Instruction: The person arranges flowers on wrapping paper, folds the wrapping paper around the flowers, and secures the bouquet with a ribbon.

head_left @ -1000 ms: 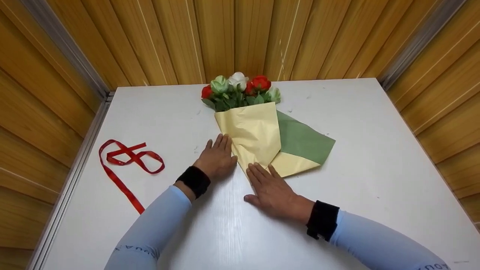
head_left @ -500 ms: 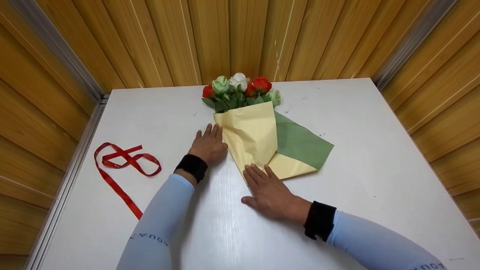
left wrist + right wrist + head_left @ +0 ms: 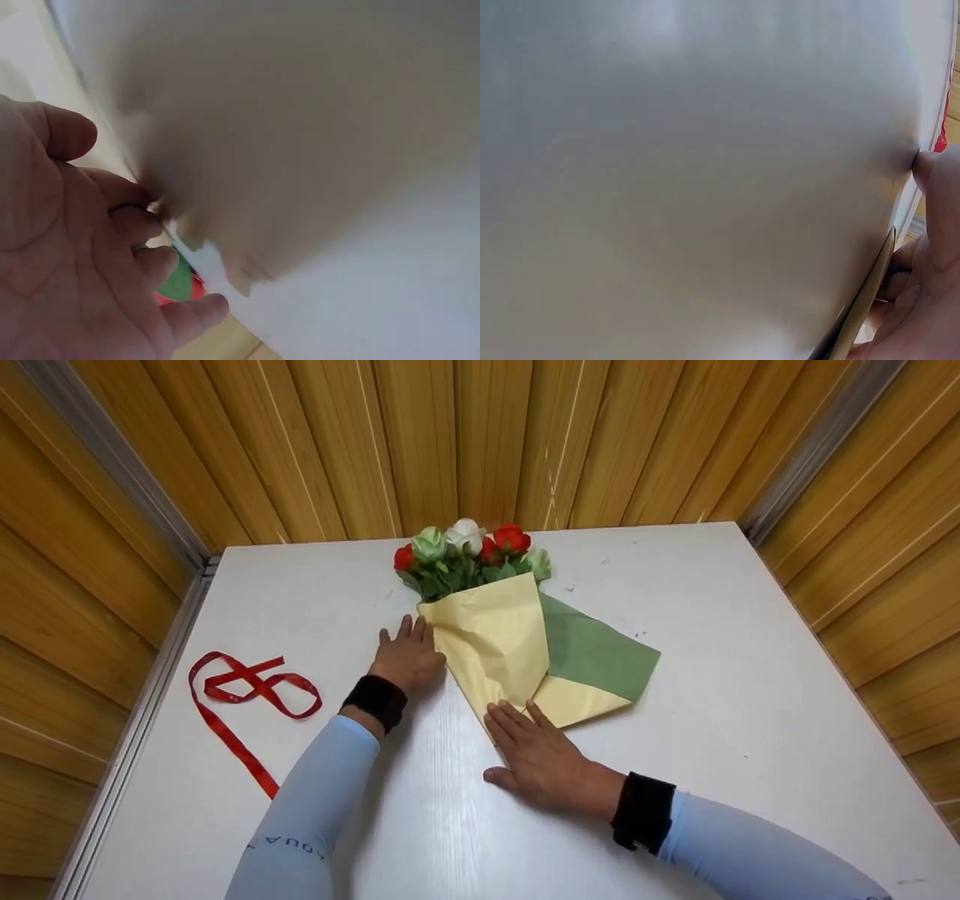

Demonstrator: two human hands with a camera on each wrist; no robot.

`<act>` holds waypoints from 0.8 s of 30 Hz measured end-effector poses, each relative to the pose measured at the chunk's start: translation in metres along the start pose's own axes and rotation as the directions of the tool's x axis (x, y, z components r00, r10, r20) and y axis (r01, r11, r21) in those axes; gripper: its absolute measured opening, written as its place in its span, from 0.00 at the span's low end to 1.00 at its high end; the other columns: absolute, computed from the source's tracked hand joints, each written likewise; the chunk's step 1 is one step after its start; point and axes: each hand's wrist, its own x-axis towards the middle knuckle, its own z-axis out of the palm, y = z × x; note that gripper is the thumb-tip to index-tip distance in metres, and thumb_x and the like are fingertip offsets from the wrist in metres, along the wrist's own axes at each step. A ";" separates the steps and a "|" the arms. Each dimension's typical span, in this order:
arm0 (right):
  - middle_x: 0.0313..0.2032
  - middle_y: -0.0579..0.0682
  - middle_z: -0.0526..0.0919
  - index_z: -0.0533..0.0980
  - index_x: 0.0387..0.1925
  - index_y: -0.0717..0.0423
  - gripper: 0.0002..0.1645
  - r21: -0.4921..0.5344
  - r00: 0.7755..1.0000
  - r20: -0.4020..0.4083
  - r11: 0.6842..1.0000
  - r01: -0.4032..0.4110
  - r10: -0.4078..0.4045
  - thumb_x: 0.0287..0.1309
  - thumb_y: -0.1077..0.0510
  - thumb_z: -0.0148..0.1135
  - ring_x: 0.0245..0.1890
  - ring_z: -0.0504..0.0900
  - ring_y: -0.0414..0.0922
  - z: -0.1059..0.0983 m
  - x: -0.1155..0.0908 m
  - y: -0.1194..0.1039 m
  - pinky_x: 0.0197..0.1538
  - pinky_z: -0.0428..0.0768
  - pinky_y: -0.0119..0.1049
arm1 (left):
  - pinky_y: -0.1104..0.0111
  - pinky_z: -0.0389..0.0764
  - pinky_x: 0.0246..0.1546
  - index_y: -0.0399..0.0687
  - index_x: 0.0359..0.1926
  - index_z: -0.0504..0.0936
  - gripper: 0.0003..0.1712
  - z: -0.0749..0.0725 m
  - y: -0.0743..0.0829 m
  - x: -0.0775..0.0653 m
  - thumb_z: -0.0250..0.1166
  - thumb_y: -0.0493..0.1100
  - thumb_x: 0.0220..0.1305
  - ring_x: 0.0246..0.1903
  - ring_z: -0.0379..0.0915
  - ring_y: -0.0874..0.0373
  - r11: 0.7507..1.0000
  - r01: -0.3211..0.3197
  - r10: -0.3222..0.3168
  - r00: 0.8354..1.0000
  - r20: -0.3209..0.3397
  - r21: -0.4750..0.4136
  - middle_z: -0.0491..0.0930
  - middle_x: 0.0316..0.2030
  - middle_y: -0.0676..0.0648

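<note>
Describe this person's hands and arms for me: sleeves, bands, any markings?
The left hand and right hand are bare, without gloves. Each wrist wears a wide black band: left band, right band. The left sleeve and right sleeve are light blue and close-fitting. Dark lettering crosses the left one; on the right, only a trace shows at the picture's bottom edge.

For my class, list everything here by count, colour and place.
Red flowers: three visible, red, far edge
White flower: one, white, same bunch
Green flowers: two, pale, same bunch
Leaves: several, green, same bunch
Paper wrap: one, yellow and green, centre
Ribbon: one, red, table's left
Table: one, white, beneath
Walls: three, brown, back and sides
Metal strips: several, grey, corners
Sleeves: two, blue, forearms
Wristbands: two, black, wrists
Left hand: one, bare, paper's left edge
Right hand: one, bare, paper's lower end
</note>
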 end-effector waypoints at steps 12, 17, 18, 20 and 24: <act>0.82 0.59 0.57 0.56 0.81 0.63 0.51 -0.030 1.000 -0.002 0.999 0.011 -0.012 0.78 0.29 0.42 0.83 0.55 0.55 0.000 0.002 -0.001 0.81 0.54 0.60 | 0.29 0.44 0.76 0.39 0.84 0.47 0.38 -0.006 -0.026 0.032 0.38 0.52 0.82 0.83 0.35 0.35 0.989 0.150 -0.150 0.989 -0.005 -0.008 0.46 0.84 0.38; 0.82 0.59 0.57 0.55 0.82 0.63 0.50 -0.023 1.000 -0.002 0.999 0.022 -0.022 0.79 0.29 0.42 0.83 0.55 0.55 0.001 0.003 -0.003 0.81 0.54 0.61 | 0.31 0.50 0.76 0.32 0.83 0.48 0.37 -0.006 -0.017 0.017 0.37 0.49 0.84 0.83 0.38 0.34 0.983 0.181 -0.181 0.982 -0.053 -0.004 0.47 0.83 0.32; 0.82 0.59 0.57 0.55 0.82 0.64 0.50 -0.019 1.000 -0.002 1.000 0.021 -0.021 0.79 0.30 0.42 0.83 0.54 0.55 0.001 0.003 -0.002 0.81 0.53 0.61 | 0.32 0.52 0.76 0.30 0.82 0.49 0.36 -0.006 -0.012 0.010 0.38 0.47 0.84 0.83 0.41 0.34 0.989 0.151 -0.150 0.986 -0.076 0.001 0.48 0.82 0.30; 0.82 0.59 0.56 0.55 0.82 0.63 0.50 -0.014 1.000 -0.003 1.000 0.013 -0.013 0.79 0.30 0.43 0.83 0.54 0.55 0.001 0.001 -0.001 0.81 0.53 0.61 | 0.33 0.58 0.74 0.27 0.80 0.53 0.34 -0.005 0.002 -0.007 0.42 0.42 0.83 0.81 0.46 0.33 0.998 0.039 -0.034 0.993 -0.112 0.039 0.53 0.80 0.27; 0.82 0.60 0.55 0.54 0.82 0.63 0.50 0.003 1.000 -0.004 1.000 0.004 -0.004 0.79 0.30 0.43 0.84 0.52 0.55 0.001 -0.001 0.001 0.81 0.52 0.62 | 0.38 0.63 0.74 0.27 0.79 0.58 0.32 0.002 0.035 -0.051 0.45 0.37 0.81 0.80 0.52 0.34 0.966 -0.220 0.232 0.970 -0.077 0.134 0.57 0.79 0.28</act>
